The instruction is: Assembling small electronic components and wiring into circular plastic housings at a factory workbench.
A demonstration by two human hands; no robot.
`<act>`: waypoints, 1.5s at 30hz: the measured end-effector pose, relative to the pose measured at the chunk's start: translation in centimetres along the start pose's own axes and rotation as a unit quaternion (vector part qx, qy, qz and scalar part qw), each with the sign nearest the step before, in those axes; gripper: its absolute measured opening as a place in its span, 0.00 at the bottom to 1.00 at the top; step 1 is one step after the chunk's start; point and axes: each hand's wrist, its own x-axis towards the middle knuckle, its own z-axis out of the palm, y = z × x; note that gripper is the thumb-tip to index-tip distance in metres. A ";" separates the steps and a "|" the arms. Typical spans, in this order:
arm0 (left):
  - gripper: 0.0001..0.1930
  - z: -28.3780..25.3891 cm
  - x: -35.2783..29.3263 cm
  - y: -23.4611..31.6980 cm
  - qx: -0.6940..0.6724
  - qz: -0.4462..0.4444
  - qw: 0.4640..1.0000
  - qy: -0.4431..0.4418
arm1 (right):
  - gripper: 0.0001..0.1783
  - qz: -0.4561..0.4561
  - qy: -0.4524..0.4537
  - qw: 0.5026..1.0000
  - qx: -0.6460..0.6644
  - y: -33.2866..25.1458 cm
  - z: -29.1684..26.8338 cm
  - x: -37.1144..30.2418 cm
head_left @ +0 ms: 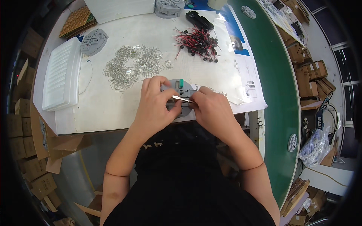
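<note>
A grey round plastic housing (185,109) with a green block (181,83) on it lies near the table's front edge, partly covered by both hands. My left hand (154,100) is curled over its left side, fingers bent and thumb at the near part. My right hand (213,106) is closed at the right side, pinching a slim silvery metal tool (182,99) that points left across the housing. The tool's left end comes close to my left fingertips; its exact kind is hard to tell. Beyond my hands lies a loose pile of small bent metal pins (132,66).
Black parts with red wires (198,43) lie at the back, beside a black object (199,20). A white tray (62,75) stands at the left. More grey housings (94,41) rest farther back. A green surface (269,71) runs along the right; cardboard boxes (39,186) stand lower left.
</note>
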 end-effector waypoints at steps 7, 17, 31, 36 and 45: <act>0.22 0.4 -0.4 -0.5 -0.131 0.005 0.991 0.021 | 0.05 -0.005 -0.020 1.000 -0.017 -0.1 -0.3 0.1; 0.26 0.6 -1.3 -1.2 -0.064 0.056 0.996 0.000 | 0.06 -0.022 0.061 0.997 0.048 0.7 1.5 -1.2; 0.25 1.1 -1.4 -1.0 -0.058 0.055 0.997 0.019 | 0.28 -0.027 0.201 0.684 0.701 1.2 2.0 2.3; 0.24 1.0 -1.4 -0.9 -0.057 0.044 0.997 0.022 | 0.32 -0.024 0.170 0.769 0.616 0.9 4.3 2.8; 0.23 1.0 -1.2 -1.1 -0.043 0.050 0.998 0.010 | 0.31 -0.095 0.217 0.840 0.487 0.0 5.3 2.4</act>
